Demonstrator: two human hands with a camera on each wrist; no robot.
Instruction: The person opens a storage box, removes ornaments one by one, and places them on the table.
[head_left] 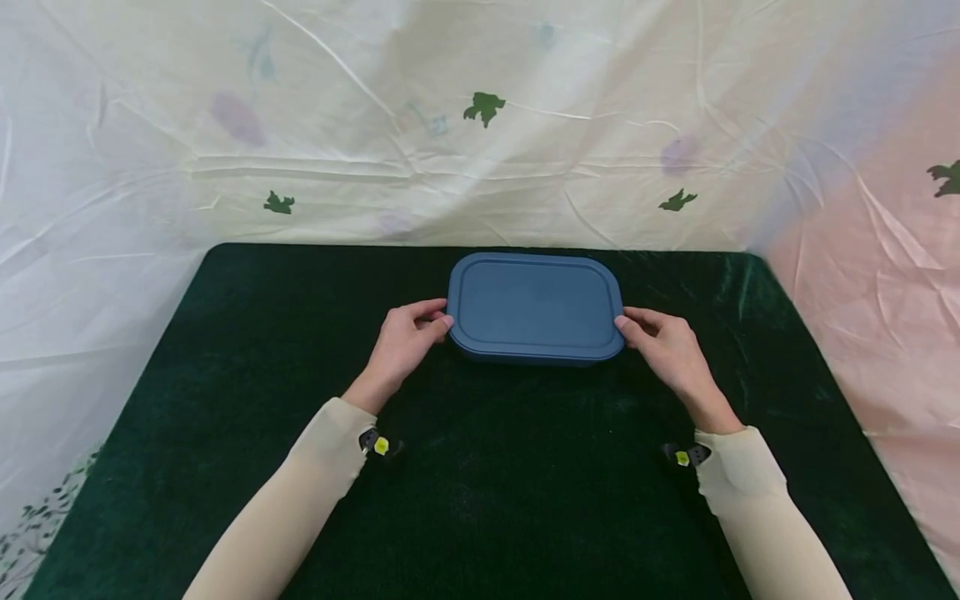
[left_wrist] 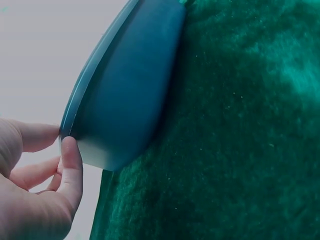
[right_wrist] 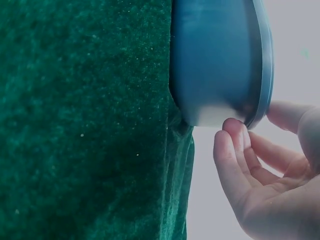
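— What's the surface, and what's round it?

— One table under a dark green velvet cloth (head_left: 225, 417), the pile catching light near the far right corner. Behind and to both sides hangs a creased pale sheet (head_left: 360, 125), cream to pinkish, printed with small dark green leaf shapes (head_left: 484, 107).

— And the item on it?

— One blue rectangular plastic container with rounded corners and a fitted blue lid (head_left: 535, 307). It sits flat on the cloth, toward the far edge, about the middle of the table's width, lid on.

— The hands?

— One at each short end. The left hand (head_left: 405, 343) pinches the lid's rim at the container's left end; the left wrist view shows the thumb (left_wrist: 71, 170) under the rim and a finger over it. The right hand (head_left: 670, 348) is at the right end, fingers curled, fingertips (right_wrist: 236, 134) against the rim's lower edge, thumb above it. Both arms wear cream sleeves (head_left: 307, 475).
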